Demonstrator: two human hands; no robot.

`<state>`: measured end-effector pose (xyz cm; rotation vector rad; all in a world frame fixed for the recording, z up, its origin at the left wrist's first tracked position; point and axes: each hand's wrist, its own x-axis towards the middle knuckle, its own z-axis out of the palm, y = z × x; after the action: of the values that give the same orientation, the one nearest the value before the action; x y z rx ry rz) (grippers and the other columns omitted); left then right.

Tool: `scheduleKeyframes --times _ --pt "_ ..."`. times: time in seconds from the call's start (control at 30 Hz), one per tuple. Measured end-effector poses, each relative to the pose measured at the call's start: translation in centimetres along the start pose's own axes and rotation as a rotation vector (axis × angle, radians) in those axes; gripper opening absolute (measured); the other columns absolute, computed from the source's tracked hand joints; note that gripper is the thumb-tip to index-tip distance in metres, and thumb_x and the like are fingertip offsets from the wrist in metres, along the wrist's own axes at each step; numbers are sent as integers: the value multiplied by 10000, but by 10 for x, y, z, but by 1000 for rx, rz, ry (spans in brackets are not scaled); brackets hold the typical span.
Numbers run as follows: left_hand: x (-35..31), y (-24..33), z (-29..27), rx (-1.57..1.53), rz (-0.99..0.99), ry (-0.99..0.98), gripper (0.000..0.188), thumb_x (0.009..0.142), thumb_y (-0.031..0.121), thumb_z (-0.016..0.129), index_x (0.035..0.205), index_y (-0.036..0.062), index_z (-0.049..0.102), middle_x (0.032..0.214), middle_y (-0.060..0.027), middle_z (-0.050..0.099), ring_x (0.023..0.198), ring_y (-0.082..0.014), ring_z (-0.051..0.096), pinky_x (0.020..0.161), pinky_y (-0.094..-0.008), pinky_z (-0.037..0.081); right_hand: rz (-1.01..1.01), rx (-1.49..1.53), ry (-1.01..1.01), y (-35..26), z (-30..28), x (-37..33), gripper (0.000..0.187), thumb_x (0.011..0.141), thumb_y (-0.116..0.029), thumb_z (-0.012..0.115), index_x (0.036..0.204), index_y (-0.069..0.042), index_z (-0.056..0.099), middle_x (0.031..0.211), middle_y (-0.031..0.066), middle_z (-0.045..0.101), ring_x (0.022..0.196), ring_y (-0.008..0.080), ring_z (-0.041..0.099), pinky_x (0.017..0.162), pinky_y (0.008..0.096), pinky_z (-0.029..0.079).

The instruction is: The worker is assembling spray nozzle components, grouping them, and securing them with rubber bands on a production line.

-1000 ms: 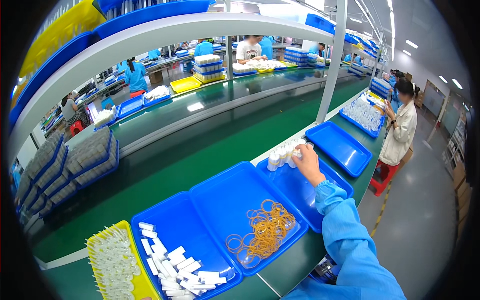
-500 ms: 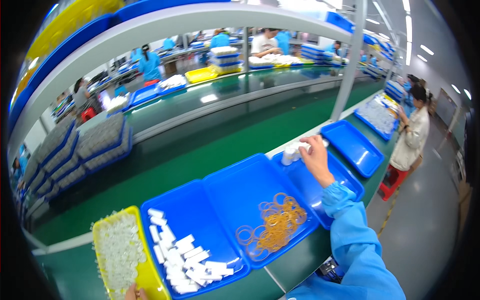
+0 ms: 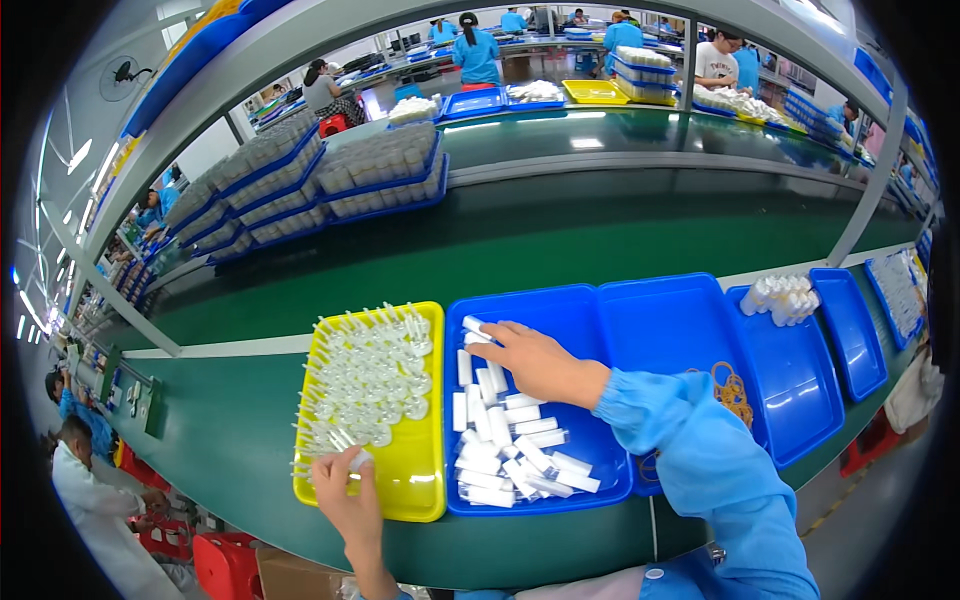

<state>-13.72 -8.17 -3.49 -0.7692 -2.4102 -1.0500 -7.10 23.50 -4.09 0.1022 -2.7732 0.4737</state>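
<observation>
At the near edge of a yellow tray (image 3: 425,480), my left hand (image 3: 348,500) pinches a clear plastic part (image 3: 361,461) with a thin stem. Rows of similar clear stemmed parts (image 3: 370,370) fill much of that tray. My right hand (image 3: 535,362) reaches over the blue tray (image 3: 560,310) beside it, its fingertips closed on a short white tube (image 3: 476,326) at the far left corner. Many more white tubes (image 3: 500,430) lie loose in that tray, some partly under the hand.
Further right, a blue tray (image 3: 660,310) holds orange rubber rings (image 3: 733,395), partly behind my sleeve. Another blue tray (image 3: 800,400) carries a cluster of white bottles (image 3: 780,298). Stacked loaded trays (image 3: 385,185) stand beyond the green belt (image 3: 540,245). Co-workers sit across the line.
The view has swung left. My right hand has left the white bottles in the right-hand tray for the white tubes. More of my left hand now shows, with a clear part in its fingers.
</observation>
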Motion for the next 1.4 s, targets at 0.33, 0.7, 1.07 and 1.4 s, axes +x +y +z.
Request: scheduleKeyframes --times 0.33,0.7,1.07,1.4 --pt "-25 1 -28 -449 -201 131 168 928 135 583 1045 23 541 991 -54 510 909 -144 501 801 -273 415 -49 -75 -149 26 7 -11 627 739 96 562 1316 -148 530 1378 122 488 1322 367 416 1069 447 390" --pt "-21 28 -14 -881 -355 161 179 861 75 656 976 50 522 913 -29 538 860 -113 526 814 -260 430 87 -57 23 29 -46 -75 429 746 36 595 1153 -93 640 1276 151 561 1244 334 491 976 436 423" --pt "-33 42 -7 -976 -472 -20 171 880 37 638 1025 6 553 893 -90 640 775 -179 652 705 -293 542 68 -325 -62 6 -7 -36 351 779 -36 627 1124 -96 636 915 94 657 962 288 603 851 412 418" --pt "-59 77 -4 -1182 -417 -409 164 846 24 684 964 -29 584 880 -132 624 760 -232 669 702 -361 584 384 1115 -196 -34 -93 -77 281 959 -208 586 1186 -43 577 914 22 621 867 91 555 784 264 452"
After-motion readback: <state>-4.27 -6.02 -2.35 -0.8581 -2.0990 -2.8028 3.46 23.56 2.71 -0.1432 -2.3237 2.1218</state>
